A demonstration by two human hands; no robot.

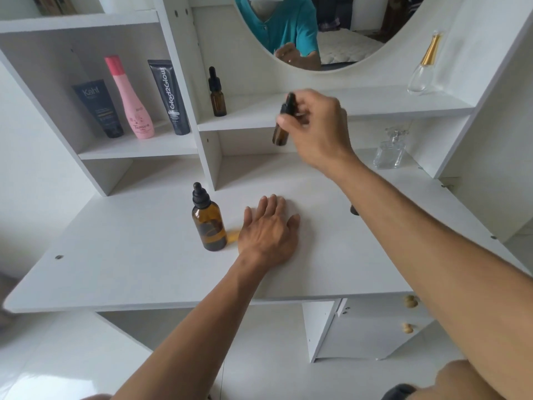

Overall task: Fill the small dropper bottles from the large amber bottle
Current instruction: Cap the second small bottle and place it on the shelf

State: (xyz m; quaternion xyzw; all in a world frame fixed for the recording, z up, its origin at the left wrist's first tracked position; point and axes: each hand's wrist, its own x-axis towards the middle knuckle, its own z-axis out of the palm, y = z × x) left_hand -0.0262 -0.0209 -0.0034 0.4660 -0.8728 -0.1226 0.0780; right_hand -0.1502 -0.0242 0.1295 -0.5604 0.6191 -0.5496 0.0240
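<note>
**Small dropper bottle in the air, large bottle waiting by the flat hand**

The right hand (314, 125) pinches 1 small dropper bottle (282, 122) near its black cap, thumb and fingertips closed around the neck. The bottle hangs below and to the left of those fingers, clear of both the shelf edge behind it and the tabletop (129, 255) beneath. Its long axis runs nearly upright, cap up, tilted slightly.

The left hand (268, 232) lies palm-down on the tabletop, fingers spread and holding nothing. The large amber bottle (209, 223) stands upright just beside that hand's thumb side, close but apparently not touching, its dropper cap on.

A 2nd small dropper bottle (217, 93) stands capped on the shelf, well apart from both hands, up and to the left of the right-hand fingers.

Judging from this, the filling has not begun: all 3 caps look closed. The coming move probably turns on bringing the held bottle down toward the tabletop, toward the left fingers. The left hand is clearly nearer the large bottle, so it is the natural one to grasp or steady it.
</note>
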